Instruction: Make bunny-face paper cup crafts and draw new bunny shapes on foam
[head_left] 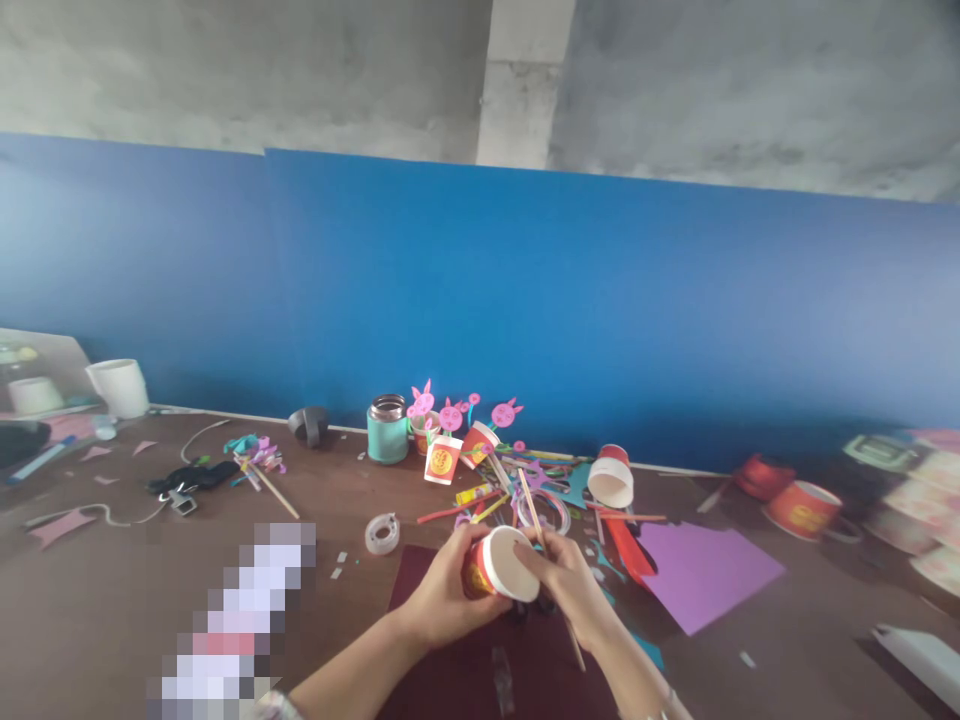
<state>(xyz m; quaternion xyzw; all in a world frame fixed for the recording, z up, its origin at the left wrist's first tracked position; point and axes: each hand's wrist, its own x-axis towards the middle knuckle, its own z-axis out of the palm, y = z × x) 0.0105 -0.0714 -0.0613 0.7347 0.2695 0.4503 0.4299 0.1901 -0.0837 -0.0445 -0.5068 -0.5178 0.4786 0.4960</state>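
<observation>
My left hand (437, 592) is wrapped round a red and white paper cup (478, 572), tilted so that its white round end faces right. A small dark mark shows on that end. My right hand (576, 582) is closed on a thin wooden chopstick (528, 498), which slants past the cup; its fingertips are close to the cup's white end. Under both hands lies a dark red mat (427, 670). Just beyond are decorated paper cups (442, 461) with pink animal-face cutouts (507, 412), beside a teal jar (388, 432).
A roll of clear tape (382, 534) lies left of the mat. Purple paper (705, 575) and red-handled scissors (630, 548) are to the right, near a paper cup on its side (611, 478). Paper scraps and sticks litter the middle. A blue partition (585, 300) stands behind.
</observation>
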